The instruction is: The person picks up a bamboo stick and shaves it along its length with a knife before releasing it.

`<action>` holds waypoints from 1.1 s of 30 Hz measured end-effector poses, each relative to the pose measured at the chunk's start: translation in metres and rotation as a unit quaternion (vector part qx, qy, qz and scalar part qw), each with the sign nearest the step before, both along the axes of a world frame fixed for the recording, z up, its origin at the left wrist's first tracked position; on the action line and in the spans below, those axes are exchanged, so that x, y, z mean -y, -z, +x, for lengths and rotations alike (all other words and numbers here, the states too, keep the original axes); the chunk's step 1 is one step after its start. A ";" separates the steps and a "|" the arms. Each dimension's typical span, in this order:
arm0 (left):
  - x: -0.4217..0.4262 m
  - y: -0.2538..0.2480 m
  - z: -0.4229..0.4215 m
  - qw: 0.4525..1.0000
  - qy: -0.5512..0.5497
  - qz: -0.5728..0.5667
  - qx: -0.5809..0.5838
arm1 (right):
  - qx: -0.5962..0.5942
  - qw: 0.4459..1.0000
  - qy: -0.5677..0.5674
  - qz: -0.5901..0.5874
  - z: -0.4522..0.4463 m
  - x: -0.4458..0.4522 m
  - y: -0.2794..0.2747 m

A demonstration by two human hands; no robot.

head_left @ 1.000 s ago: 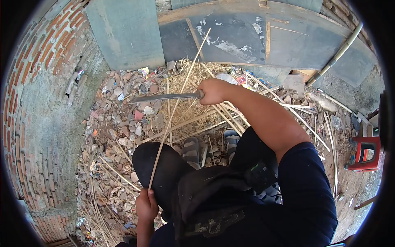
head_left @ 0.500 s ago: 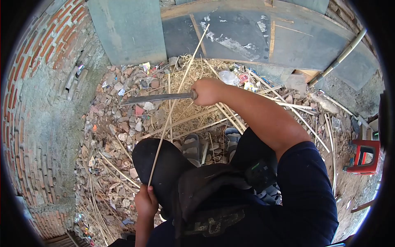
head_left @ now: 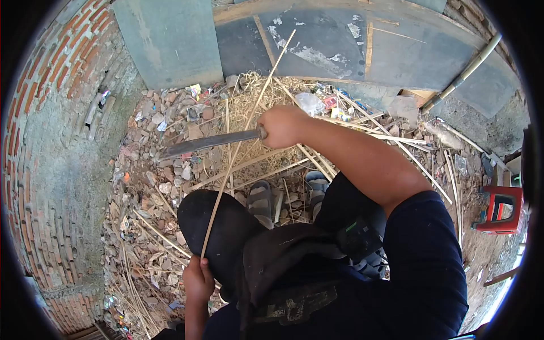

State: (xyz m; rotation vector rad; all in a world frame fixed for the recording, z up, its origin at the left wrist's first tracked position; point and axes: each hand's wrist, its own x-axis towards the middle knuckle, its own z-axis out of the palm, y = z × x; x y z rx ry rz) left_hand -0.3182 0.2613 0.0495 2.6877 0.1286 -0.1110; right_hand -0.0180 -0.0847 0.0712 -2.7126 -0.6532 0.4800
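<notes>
My left hand [head_left: 198, 277] is closed around the near end of a long, thin bamboo strip [head_left: 212, 221], beside my bent knee. The strip slants up and away across the dark trouser leg, its far end near the grey panels. My right hand [head_left: 283, 127] grips the handle of a machete [head_left: 207, 143]. The blade points left and crosses the strip at about its middle; whether the two touch I cannot tell. Under the blade lies a heap of pale shavings [head_left: 249, 99] on the ground.
Several loose bamboo strips [head_left: 391, 137] lie about on the rubble [head_left: 150, 195]. A brick wall [head_left: 56, 187] rises on the left, grey panels [head_left: 323, 48] stand ahead, and a bamboo pole [head_left: 462, 73] leans at the right. A red stool [head_left: 501, 209] is at the far right.
The machete's blade has tilted, its tip now lower and slightly farther left. My right hand has shifted slightly left. My left hand still holds the bamboo strip. The whole view has shifted slightly.
</notes>
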 end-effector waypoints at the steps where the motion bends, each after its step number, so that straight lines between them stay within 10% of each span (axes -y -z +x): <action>1: 0.000 -0.001 0.005 1.000 -0.001 -0.008 -0.002 | -0.024 0.999 -0.001 0.026 0.007 0.005 0.002; 33: -0.004 -0.002 0.008 0.999 0.016 -0.028 -0.002 | 0.008 0.996 0.068 0.065 0.033 0.042 0.007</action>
